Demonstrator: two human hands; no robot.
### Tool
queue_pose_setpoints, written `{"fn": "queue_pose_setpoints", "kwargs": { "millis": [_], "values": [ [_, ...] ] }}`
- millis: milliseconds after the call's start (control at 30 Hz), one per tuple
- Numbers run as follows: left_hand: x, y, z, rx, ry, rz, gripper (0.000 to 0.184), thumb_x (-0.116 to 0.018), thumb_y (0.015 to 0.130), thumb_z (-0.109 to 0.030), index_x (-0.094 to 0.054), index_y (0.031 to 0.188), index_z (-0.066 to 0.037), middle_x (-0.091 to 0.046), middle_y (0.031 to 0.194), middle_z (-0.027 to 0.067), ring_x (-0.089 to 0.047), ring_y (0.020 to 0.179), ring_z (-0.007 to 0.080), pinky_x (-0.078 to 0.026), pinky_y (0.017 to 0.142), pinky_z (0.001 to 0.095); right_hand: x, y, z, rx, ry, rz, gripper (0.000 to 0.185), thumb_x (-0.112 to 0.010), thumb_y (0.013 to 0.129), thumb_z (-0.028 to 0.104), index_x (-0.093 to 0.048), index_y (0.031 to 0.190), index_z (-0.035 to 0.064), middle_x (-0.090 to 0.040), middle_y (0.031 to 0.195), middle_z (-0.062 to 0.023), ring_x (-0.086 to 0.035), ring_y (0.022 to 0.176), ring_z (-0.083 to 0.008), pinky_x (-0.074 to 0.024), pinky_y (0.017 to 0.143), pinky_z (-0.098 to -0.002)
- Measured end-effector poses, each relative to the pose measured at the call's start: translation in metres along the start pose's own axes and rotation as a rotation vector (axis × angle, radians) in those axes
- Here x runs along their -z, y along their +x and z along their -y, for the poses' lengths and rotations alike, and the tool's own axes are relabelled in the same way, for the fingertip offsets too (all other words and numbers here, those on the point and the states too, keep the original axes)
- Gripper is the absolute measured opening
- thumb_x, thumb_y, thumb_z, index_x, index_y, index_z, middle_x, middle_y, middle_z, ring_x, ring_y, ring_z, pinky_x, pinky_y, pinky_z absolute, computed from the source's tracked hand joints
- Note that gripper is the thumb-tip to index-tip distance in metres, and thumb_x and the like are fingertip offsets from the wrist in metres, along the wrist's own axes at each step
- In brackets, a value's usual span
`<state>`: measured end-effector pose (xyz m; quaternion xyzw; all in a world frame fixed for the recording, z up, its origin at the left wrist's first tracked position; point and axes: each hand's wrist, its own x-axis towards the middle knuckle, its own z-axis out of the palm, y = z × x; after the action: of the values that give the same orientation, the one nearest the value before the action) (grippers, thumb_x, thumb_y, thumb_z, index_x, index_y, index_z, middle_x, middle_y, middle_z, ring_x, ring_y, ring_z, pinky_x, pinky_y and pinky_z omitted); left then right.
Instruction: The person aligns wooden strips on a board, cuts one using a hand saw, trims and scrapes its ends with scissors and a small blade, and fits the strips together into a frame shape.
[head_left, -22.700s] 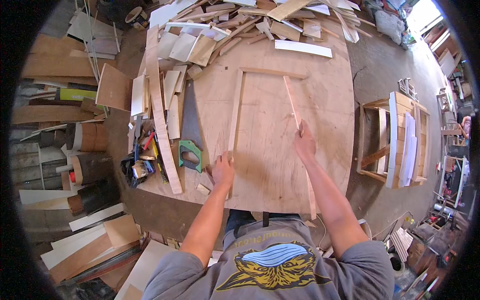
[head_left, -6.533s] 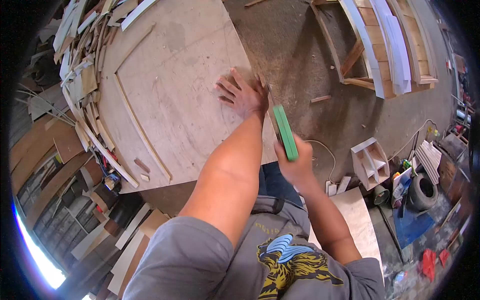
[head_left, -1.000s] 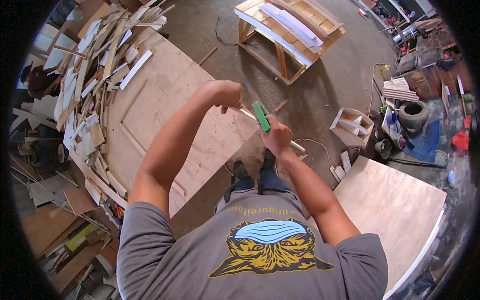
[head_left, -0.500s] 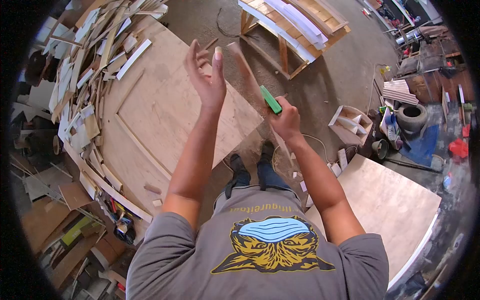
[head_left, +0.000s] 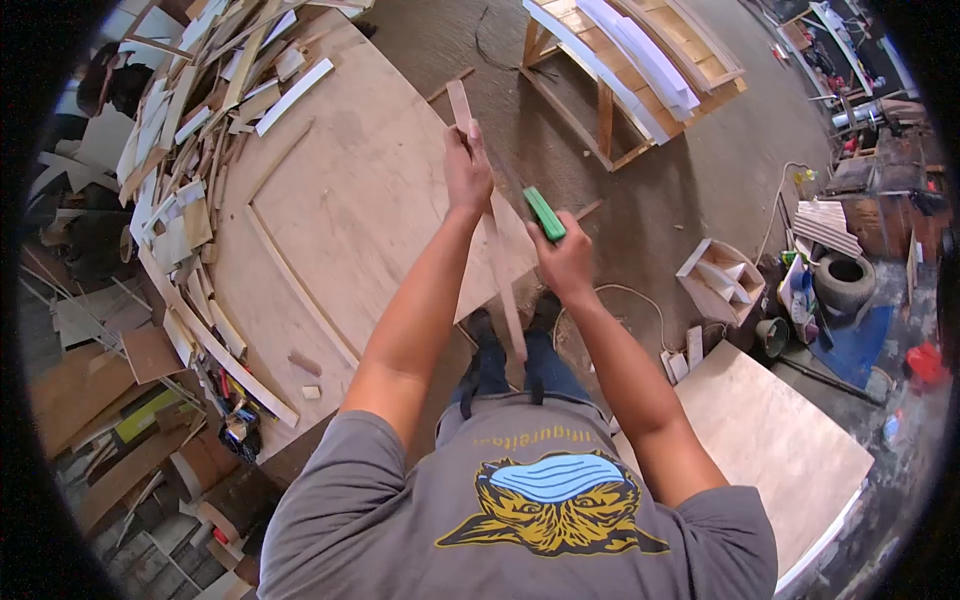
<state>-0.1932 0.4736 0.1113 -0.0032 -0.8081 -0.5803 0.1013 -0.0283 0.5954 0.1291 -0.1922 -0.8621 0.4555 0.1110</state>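
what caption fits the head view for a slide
Left hand grips a wooden strip; right hand holds a green-handled saw.

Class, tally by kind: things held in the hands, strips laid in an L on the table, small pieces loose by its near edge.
Wooden strip in left hand: 1
Green-handled saw in right hand: 1
Strips in the L: 2
Small loose pieces: 2
Total: 6

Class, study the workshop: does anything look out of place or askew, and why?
The wood scraps look untidy, heaped at odd angles on the plywood sheet. A loose offcut lies on the floor. The wood strip and green-handled saw show no obvious damage.
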Motion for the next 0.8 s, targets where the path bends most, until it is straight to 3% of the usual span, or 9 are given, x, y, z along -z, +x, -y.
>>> {"fn": "queue_pose_setpoints", "kwargs": {
  "millis": [67, 167, 233, 333, 467, 567, 667, 800],
  "values": [
    [-0.005, 0.005, 0.021, 0.075, 0.137, 0.027, 0.037, -0.045, 0.112, -0.041, -0.051, 0.113, -0.004, -0.066, 0.088, 0.0210, -0.066, 0.079, 0.0413, -0.048, 0.071, 0.0505, 0.008, -0.002, -0.018, -0.025, -0.026, -0.015, 0.032, -0.081, 0.090, 0.029, -0.066, 0.099, 0.0019, -0.067, 0.079, -0.0205, -0.068, 0.075, -0.0397, -0.0523, 0.068, -0.0444],
    [-0.017, 0.009, 0.071, 0.024, 0.347, 0.148, 0.038, -0.038, 0.112, -0.043, -0.051, 0.119, -0.007, -0.070, 0.098, 0.0258, -0.066, 0.090, 0.0514, -0.047, 0.075, 0.0600, 0.027, -0.003, -0.043, -0.126, -0.030, -0.010, 0.030, -0.081, 0.090, 0.026, -0.066, 0.097, 0.0019, -0.066, 0.075, -0.0172, -0.066, 0.068, -0.0325, -0.0517, 0.067, -0.0417],
    [-0.022, 0.000, 0.107, 0.020, 0.459, 0.235, 0.040, -0.036, 0.112, -0.044, -0.048, 0.127, -0.009, -0.071, 0.102, 0.0260, -0.067, 0.092, 0.0506, -0.049, 0.077, 0.0618, 0.029, -0.004, -0.075, -0.117, -0.062, -0.047, 0.029, -0.081, 0.090, 0.025, -0.065, 0.096, 0.0019, -0.065, 0.073, -0.0150, -0.064, 0.065, -0.0273, -0.0512, 0.066, -0.0399],
    [-0.027, -0.028, 0.125, 0.125, 0.574, 0.280, 0.044, -0.034, 0.111, -0.046, -0.044, 0.135, -0.012, -0.071, 0.109, 0.0267, -0.068, 0.095, 0.0507, -0.051, 0.079, 0.0635, 0.043, -0.004, -0.095, -0.209, -0.051, 0.008, 0.031, -0.080, 0.089, 0.029, -0.065, 0.099, 0.0034, -0.068, 0.078, -0.0210, -0.069, 0.077, -0.0431, -0.0511, 0.068, -0.0479],
    [-0.029, -0.058, 0.128, 0.291, 0.724, 0.289, 0.041, -0.042, 0.109, -0.040, -0.046, 0.137, -0.012, -0.068, 0.119, 0.0274, -0.066, 0.100, 0.0529, -0.052, 0.079, 0.0639, 0.052, -0.001, -0.112, -0.251, -0.051, 0.079, 0.031, -0.080, 0.090, 0.029, -0.064, 0.099, 0.0031, -0.069, 0.081, -0.0207, -0.068, 0.079, -0.0434, -0.0507, 0.070, -0.0490],
    [-0.038, -0.061, 0.124, 0.276, 0.813, 0.250, 0.041, -0.046, 0.107, -0.037, -0.047, 0.139, -0.013, -0.066, 0.122, 0.0252, -0.068, 0.098, 0.0503, -0.053, 0.080, 0.0625, 0.053, 0.003, -0.125, -0.228, -0.098, 0.127, 0.031, -0.079, 0.091, 0.029, -0.064, 0.100, 0.0035, -0.069, 0.082, -0.0211, -0.069, 0.080, -0.0442, -0.0506, 0.070, -0.0501],
    [-0.046, -0.061, 0.146, 0.081, 0.980, 0.170, 0.038, -0.050, 0.105, -0.033, -0.051, 0.138, -0.013, -0.066, 0.117, 0.0221, -0.070, 0.095, 0.0461, -0.055, 0.079, 0.0593, 0.058, 0.010, -0.125, -0.241, -0.050, 0.166, 0.032, -0.079, 0.091, 0.030, -0.064, 0.101, 0.0039, -0.070, 0.083, -0.0216, -0.069, 0.082, -0.0452, -0.0506, 0.071, -0.0514],
    [-0.040, -0.051, 0.160, -0.031, 0.985, 0.164, 0.046, -0.058, 0.101, -0.035, -0.057, 0.140, -0.012, -0.064, 0.114, 0.0180, -0.072, 0.085, 0.0409, -0.058, 0.071, 0.0531, 0.060, 0.021, -0.132, -0.213, -0.068, 0.193, 0.033, -0.079, 0.091, 0.031, -0.064, 0.102, 0.0040, -0.070, 0.083, -0.0220, -0.070, 0.083, -0.0455, -0.0508, 0.071, -0.0521]
  ]
}}
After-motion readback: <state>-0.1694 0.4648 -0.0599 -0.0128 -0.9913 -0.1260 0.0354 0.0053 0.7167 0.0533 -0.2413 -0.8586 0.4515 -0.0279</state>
